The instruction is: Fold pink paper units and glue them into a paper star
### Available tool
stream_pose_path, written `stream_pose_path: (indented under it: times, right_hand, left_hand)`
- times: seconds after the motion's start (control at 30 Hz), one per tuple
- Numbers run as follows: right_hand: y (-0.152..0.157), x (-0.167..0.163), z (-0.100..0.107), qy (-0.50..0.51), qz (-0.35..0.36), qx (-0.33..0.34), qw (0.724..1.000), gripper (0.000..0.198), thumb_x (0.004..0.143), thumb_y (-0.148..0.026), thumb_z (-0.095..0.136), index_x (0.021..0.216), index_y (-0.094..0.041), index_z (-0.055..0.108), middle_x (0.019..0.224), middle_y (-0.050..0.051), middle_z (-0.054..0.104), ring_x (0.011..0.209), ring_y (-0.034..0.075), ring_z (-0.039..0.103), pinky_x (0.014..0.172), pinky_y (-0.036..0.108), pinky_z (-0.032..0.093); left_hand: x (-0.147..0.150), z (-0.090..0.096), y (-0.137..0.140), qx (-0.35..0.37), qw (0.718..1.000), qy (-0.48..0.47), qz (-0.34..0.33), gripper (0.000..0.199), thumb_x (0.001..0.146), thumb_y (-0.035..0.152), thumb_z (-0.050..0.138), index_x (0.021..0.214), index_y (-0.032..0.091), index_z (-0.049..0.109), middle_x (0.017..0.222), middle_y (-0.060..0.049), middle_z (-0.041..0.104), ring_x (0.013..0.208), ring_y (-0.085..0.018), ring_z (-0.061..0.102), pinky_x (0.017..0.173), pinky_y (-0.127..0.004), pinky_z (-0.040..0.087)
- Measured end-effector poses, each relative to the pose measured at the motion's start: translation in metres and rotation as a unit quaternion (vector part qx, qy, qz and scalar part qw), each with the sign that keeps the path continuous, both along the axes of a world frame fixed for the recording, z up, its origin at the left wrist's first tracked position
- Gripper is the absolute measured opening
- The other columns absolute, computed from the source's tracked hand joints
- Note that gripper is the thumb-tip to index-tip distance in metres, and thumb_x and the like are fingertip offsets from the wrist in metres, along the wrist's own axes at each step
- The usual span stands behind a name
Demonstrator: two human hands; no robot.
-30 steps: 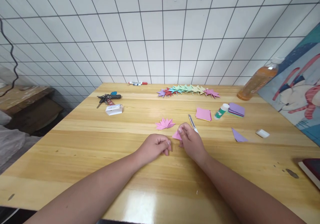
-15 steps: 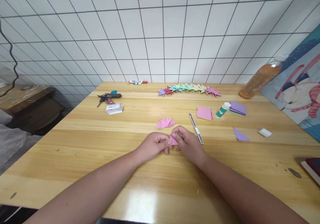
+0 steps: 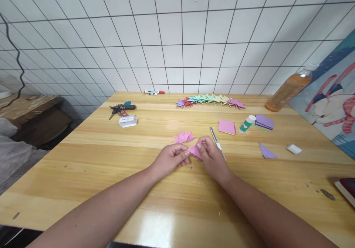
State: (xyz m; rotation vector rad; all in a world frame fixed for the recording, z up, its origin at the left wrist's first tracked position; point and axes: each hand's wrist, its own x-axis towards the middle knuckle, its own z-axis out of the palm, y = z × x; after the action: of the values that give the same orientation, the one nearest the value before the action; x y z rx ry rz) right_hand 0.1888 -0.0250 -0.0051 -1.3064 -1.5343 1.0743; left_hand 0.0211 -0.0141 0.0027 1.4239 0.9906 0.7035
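A small piece of pink folded paper (image 3: 195, 151) is held between my two hands, just above the table. My left hand (image 3: 172, 160) pinches its left corner between thumb and fingers. Around its right side, my right hand (image 3: 213, 157) is closed, with the thumb on top. Just beyond my hands lies a pink fan of pointed folded pieces (image 3: 184, 137). A utility knife (image 3: 217, 142) rests behind my right hand, which hides part of it. Farther right are a stack of pink paper squares (image 3: 227, 126) and a glue stick (image 3: 247, 124).
A row of colourful folded-paper fans (image 3: 210, 99) lies along the wall. Keys (image 3: 121, 109), a small white box (image 3: 128, 121) and a marker (image 3: 154, 92) are at left. Rightward are purple paper squares (image 3: 264, 121), a purple triangle (image 3: 267, 150), an eraser (image 3: 294, 149) and a bottle (image 3: 288, 89).
My right hand has shifted slightly up and right, and the hands are a little farther apart. More of the pink paper shows between them, now as a pointed triangle.
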Motion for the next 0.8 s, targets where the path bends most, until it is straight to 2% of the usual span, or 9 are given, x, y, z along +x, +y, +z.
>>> stream_pose_path:
  times: [0.2, 0.37, 0.47, 0.6, 0.8]
  right_hand:
    - [0.0024, 0.0011, 0.0006, 0.031, 0.019, -0.027, 0.999, 0.017, 0.083, -0.041, 0.044, 0.081, -0.023, 0.044, 0.070, -0.002, 0.049, 0.061, 0.013, 0.048, 0.052, 0.022, 0.045]
    - [0.0047, 0.0056, 0.0021, -0.024, 0.018, 0.000, 1.000, 0.019, 0.080, -0.038, 0.050, 0.073, -0.020, 0.049, 0.062, -0.003, 0.047, 0.056, 0.011, 0.044, 0.053, 0.022, 0.036]
    - [0.0050, 0.0073, 0.0010, -0.029, 0.021, -0.007, 0.999, 0.020, 0.078, -0.037, 0.052, 0.070, -0.020, 0.049, 0.061, -0.003, 0.048, 0.055, 0.011, 0.044, 0.051, 0.022, 0.034]
    - [0.0032, 0.0054, -0.0009, -0.041, 0.047, -0.023, 0.998, 0.018, 0.077, -0.035, 0.053, 0.069, -0.019, 0.052, 0.062, -0.003, 0.052, 0.055, 0.011, 0.046, 0.052, 0.021, 0.036]
    - [0.0017, 0.0030, 0.0027, -0.028, 0.037, 0.005, 0.999, 0.010, 0.076, -0.028, 0.054, 0.079, -0.019, 0.057, 0.070, -0.001, 0.057, 0.065, 0.011, 0.052, 0.059, 0.022, 0.043]
  left_hand:
    - [-0.0012, -0.0022, 0.0002, 0.016, 1.000, 0.019, 0.017, 0.030, 0.078, 0.041, 0.057, 0.078, 0.012, 0.064, 0.065, -0.005, 0.063, 0.056, -0.010, 0.055, 0.053, -0.020, 0.042]
    - [-0.0009, -0.0011, -0.0007, 0.019, 0.999, 0.028, 0.028, 0.031, 0.077, 0.042, 0.058, 0.077, 0.012, 0.063, 0.064, -0.005, 0.063, 0.056, -0.011, 0.055, 0.054, -0.020, 0.042]
    - [-0.0013, -0.0013, -0.0016, 0.030, 0.999, 0.020, 0.011, 0.029, 0.076, 0.040, 0.059, 0.080, 0.012, 0.063, 0.069, -0.005, 0.065, 0.063, -0.012, 0.058, 0.059, -0.021, 0.043]
    - [-0.0016, -0.0034, -0.0023, 0.036, 0.999, 0.003, -0.028, 0.027, 0.079, 0.038, 0.057, 0.084, 0.012, 0.063, 0.075, -0.005, 0.064, 0.069, -0.013, 0.058, 0.065, -0.023, 0.044]
    - [-0.0007, -0.0042, -0.0009, 0.033, 0.999, 0.026, -0.002, 0.026, 0.079, 0.037, 0.055, 0.076, 0.012, 0.061, 0.065, -0.002, 0.059, 0.059, -0.010, 0.052, 0.056, -0.020, 0.040]
